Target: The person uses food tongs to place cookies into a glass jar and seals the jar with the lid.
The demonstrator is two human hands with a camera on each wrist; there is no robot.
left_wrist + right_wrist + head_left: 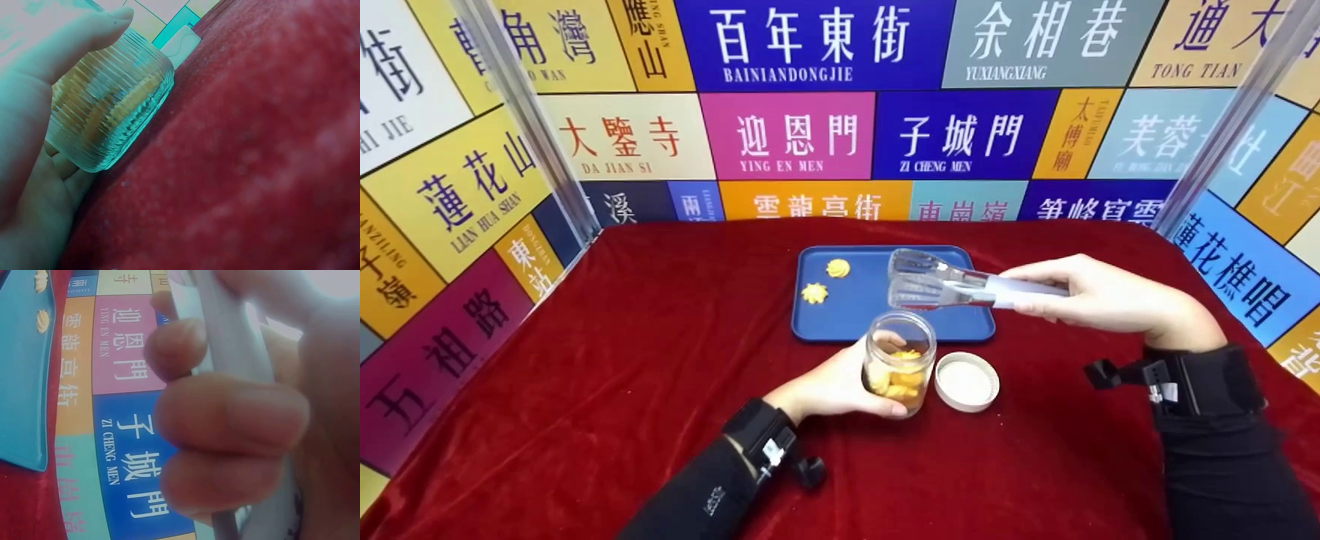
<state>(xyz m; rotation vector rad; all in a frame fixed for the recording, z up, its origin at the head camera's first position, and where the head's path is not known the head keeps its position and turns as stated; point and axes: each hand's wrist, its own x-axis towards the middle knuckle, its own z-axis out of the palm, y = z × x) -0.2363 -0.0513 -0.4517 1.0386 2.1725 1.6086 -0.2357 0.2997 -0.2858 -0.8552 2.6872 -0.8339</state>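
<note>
My left hand point(840, 382) grips a clear ribbed glass jar point(919, 394), which stands open and holds several golden cookies point(904, 375). In the left wrist view the thumb lies across the side of the jar point(140, 62). My right hand point(1099, 296) holds tongs point(960, 286) by their white handle; in the right wrist view the fingers point(225, 416) curl around that handle. The spread tong heads hang over the right part of a blue tray point(855, 322), with nothing between them. Two piped cookies, one round point(838, 268) and one star-shaped point(814, 293), lie on the tray's left side.
A white lid point(967, 382) lies just right of the jar on the dark red cloth point(660, 337). Beyond the cloth stand walls of colourful printed signs point(787, 135), with metal posts point(540, 120) at the corners.
</note>
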